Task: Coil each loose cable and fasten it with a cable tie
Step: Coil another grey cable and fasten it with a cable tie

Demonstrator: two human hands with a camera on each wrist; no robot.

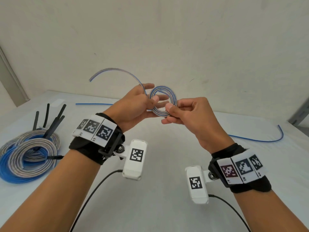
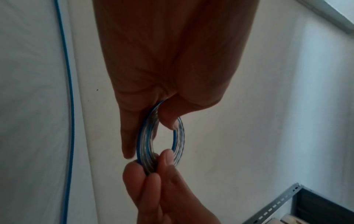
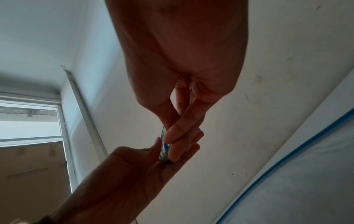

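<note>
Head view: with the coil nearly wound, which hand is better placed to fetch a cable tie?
Probably the left hand: the black cable ties stand at the table's left, on its side. The right hand also pinches the coil, so it could keep the grip.

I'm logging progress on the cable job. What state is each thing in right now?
Small coil: wound, held in the air, untied, tail end free.
Left hand: pinches the coil.
Right hand: pinches the coil.
Finished coils: tied with black cable ties, stacked on the table.
Loose cables: uncoiled.
</note>
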